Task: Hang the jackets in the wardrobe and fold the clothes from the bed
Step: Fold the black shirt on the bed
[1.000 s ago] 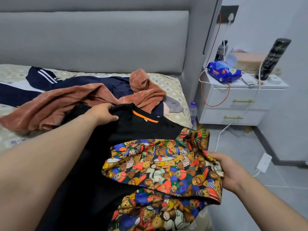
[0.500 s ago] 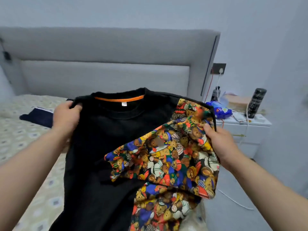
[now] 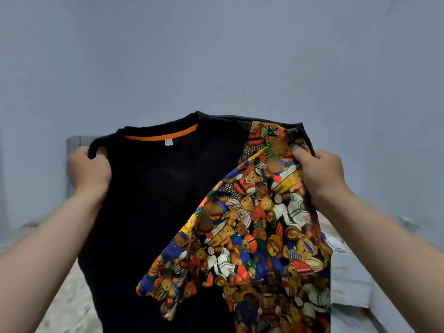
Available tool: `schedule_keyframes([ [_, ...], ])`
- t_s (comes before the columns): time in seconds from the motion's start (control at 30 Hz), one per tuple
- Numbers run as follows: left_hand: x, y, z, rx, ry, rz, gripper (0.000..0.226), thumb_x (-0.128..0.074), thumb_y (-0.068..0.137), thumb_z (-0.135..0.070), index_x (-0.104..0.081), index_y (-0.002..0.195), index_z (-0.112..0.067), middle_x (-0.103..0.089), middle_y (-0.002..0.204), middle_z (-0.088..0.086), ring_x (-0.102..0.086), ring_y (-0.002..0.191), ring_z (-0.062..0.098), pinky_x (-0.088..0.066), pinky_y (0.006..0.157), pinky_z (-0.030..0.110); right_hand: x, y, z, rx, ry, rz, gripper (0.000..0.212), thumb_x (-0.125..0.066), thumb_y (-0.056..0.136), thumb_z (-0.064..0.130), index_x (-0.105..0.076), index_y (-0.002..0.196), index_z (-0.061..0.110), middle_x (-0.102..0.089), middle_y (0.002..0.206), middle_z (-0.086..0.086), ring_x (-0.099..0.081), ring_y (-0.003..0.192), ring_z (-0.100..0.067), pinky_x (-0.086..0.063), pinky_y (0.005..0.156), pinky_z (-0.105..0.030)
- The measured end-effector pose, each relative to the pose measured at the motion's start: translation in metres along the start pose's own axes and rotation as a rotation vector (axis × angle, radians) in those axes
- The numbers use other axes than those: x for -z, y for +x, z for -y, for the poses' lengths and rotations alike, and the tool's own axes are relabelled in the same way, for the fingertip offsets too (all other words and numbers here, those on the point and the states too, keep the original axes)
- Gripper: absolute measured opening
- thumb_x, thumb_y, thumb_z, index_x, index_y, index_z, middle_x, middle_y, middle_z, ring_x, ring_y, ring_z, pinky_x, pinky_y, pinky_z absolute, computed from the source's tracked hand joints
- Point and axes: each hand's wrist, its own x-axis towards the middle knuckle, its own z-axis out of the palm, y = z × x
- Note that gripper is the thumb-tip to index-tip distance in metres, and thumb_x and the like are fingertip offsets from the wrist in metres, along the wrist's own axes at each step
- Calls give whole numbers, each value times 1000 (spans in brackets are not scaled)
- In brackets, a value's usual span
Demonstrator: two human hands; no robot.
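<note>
Left grip (image 3: 90,174) and right grip (image 3: 320,175) hold shirt (image 3: 156,212) vertical, collar (image 3: 159,135) up.

Plain grey wall (image 3: 216,56) behind, blurred white nightstand (image 3: 348,282) at lower right

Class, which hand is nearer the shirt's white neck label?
Left. The left hand grips the shirt left of the label; the right hand pinches the patterned part, farther away.

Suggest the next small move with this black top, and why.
Likely lay it flat on the bed: left hand and right hand hold the black top up by its shoulders, and the bear-print part hangs across its front, so it needs spreading first.
</note>
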Motion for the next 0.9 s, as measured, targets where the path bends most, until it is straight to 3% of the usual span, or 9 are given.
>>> schedule_keyframes([
  [0.07, 25, 11, -16, -44, -9, -61, 25, -46, 89, -25, -47, 72, -6, -57, 85, 34, -55, 83, 45, -40, 73, 46, 5, -10, 32, 8, 33, 28, 20, -73, 80, 26, -70, 71, 8, -75, 78, -16, -73, 76, -37, -59, 77, -58],
  [0.13, 45, 17, -32, -97, -23, -107, 25, -45, 91, -27, -49, 78, -6, -59, 96, 34, -53, 96, 46, -39, 84, 46, 9, -18, 57, 15, 52, 37, 16, -72, 79, 22, -70, 73, 8, -74, 78, -16, -73, 74, -36, -59, 77, -59],
  [0.23, 64, 21, -51, -130, -77, -148, 29, -48, 97, -28, -47, 78, -6, -57, 101, 28, -47, 103, 43, -29, 79, 36, 15, -30, 81, 34, 53, 26, 13, -70, 86, 18, -70, 77, 9, -74, 74, -15, -72, 71, -36, -60, 77, -55],
  [0.33, 77, 23, -63, -181, -110, -174, 32, -48, 99, -28, -43, 76, -7, -55, 91, 20, -47, 93, 36, -32, 78, 38, 19, -38, 89, 37, 59, 20, 11, -68, 88, 16, -69, 80, 9, -73, 77, -17, -72, 72, -38, -60, 78, -55],
  [0.43, 86, 23, -74, -229, -170, -118, 31, -45, 101, -28, -41, 78, -8, -43, 72, 1, -42, 77, 25, -32, 69, 36, 19, -39, 89, 68, 41, 24, 6, -64, 90, 12, -67, 87, 8, -71, 82, -20, -70, 72, -37, -60, 77, -55],
  [0.57, 85, 28, -81, -282, -103, -58, 34, -45, 100, -32, -46, 80, -4, -47, 71, 4, -46, 74, 30, -34, 65, 36, 22, -29, 77, 22, -24, 46, 3, -60, 89, 3, -62, 90, 2, -68, 81, -25, -69, 67, -36, -59, 71, -51],
  [0.67, 65, 31, -74, -296, 94, 81, 36, -48, 97, -32, -46, 71, -8, -52, 71, 8, -49, 76, 34, -36, 65, 37, 24, -16, 54, -165, -35, 67, 12, -56, 91, -1, -58, 80, 3, -62, 67, -20, -61, 45, -28, -56, 53, -41],
  [0.77, 27, 25, -47, -283, 352, 293, 30, -51, 95, -32, -56, 77, -9, -62, 87, 16, -55, 85, 36, -41, 71, 36, 23, -6, 17, -448, -86, 131, 15, -51, 96, 3, -56, 82, -1, -60, 59, -17, -57, 33, -25, -51, 34, -36],
  [0.9, -35, -9, 20, -248, 511, 493, 28, -53, 97, -35, -63, 88, -11, -67, 106, 20, -61, 102, 39, -43, 75, 37, 16, -4, -66, -641, -217, 225, 20, -47, 100, 5, -56, 83, -1, -62, 61, -17, -60, 43, -26, -53, 42, -34],
])
